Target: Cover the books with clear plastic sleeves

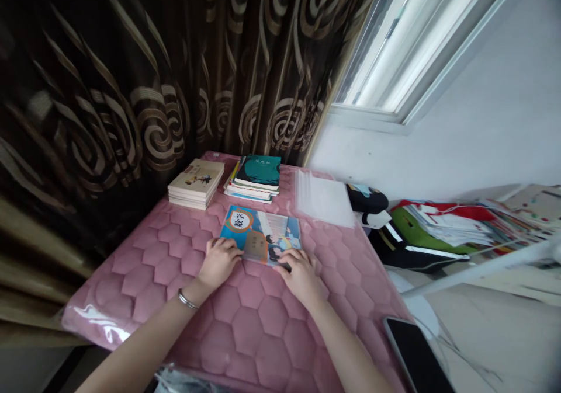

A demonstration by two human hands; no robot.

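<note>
A blue maths textbook (263,235) lies flat on the pink padded table cover (245,334), its front cover up and glossy. My left hand (221,260), with a silver bracelet at the wrist, grips the book's near left corner. At the near right corner, the curled fingers of my right hand (298,270) hold the edge. Both thumbs rest along the near side, and some fingertips are hidden. Just behind the book sits a pile of books topped by a teal one (258,170). Further left stands a neat stack of cream books (197,181).
Clear plastic sheets or sleeves (326,199) lie at the table's back right. A dark phone or tablet (416,355) is at the front right edge. Brown patterned curtains (245,60) hang behind. Papers and a green bag (421,229) crowd the right side, near a white pole (477,270).
</note>
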